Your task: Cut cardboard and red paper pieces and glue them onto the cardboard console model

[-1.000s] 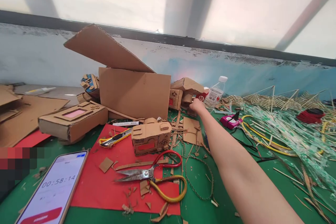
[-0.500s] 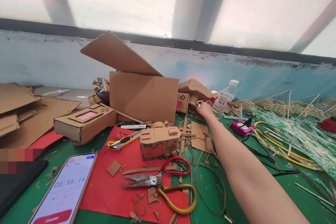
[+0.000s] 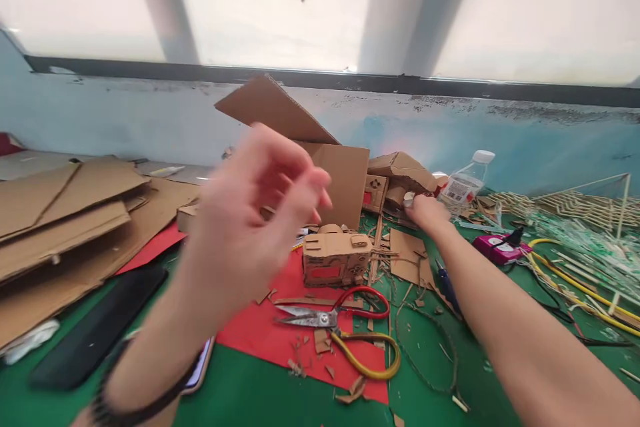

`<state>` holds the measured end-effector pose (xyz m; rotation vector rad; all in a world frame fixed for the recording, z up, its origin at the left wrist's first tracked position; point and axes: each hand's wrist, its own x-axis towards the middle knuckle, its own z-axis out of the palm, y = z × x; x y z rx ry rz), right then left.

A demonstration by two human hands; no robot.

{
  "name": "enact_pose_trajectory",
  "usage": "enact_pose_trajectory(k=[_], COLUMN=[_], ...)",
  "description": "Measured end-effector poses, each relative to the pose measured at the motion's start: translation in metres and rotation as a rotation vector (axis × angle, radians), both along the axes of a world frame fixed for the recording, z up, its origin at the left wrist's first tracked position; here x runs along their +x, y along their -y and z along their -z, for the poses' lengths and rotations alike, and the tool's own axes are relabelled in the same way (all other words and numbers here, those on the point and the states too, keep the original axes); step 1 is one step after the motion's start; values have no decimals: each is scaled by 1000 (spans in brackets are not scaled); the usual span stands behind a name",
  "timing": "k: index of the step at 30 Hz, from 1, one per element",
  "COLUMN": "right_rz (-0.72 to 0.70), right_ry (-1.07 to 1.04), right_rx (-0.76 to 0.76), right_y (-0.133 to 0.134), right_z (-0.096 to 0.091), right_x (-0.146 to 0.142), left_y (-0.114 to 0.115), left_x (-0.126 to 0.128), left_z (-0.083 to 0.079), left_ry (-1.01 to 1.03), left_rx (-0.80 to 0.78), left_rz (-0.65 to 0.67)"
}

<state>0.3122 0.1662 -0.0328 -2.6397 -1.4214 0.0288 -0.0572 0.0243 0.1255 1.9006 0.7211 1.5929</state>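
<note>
My right hand is stretched far across the green table, its fingers closed on a small whitish thing beside a pile of small cardboard models. What it holds is too small to name. My left hand is raised in front of the open cardboard box, blurred by motion, fingers loosely curled with nothing seen in them. A small cardboard car model stands on a red sheet. Scissors with red and yellow handles lie in front of it.
Flat cardboard sheets are stacked at the left. A dark phone lies near the front left. A plastic bottle, a pink device, yellow cable and bamboo sticks fill the right side. Cardboard scraps are scattered about.
My left hand has risen into view in front of the box. The camera has turned left, shifting everything rightward. My right hand stays at the cardboard models.
</note>
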Motion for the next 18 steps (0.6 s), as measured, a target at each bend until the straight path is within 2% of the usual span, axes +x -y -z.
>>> enact_pose_trajectory(k=[4, 7, 11, 13, 16, 18], right_rz=[-64, -129, -441, -610, -739, -799], right_ry=[54, 85, 13, -25, 48, 44], right_rx=[14, 96, 562, 711, 811, 796], right_y=[40, 83, 151, 177, 194, 195], right_z=[-30, -53, -74, -78, -75, -68], right_x=[-4, -22, -76, -108, -139, -144], left_y=[10, 13, 19, 23, 29, 32], left_x=[29, 42, 56, 61, 58, 43], left_z=[31, 43, 42, 41, 48, 58], left_ry=[-336, -446, -407, -366, -275, -207], left_rx=[-308, -302, -290, -326, -424, -460], left_rz=[207, 236, 85, 57, 106, 72])
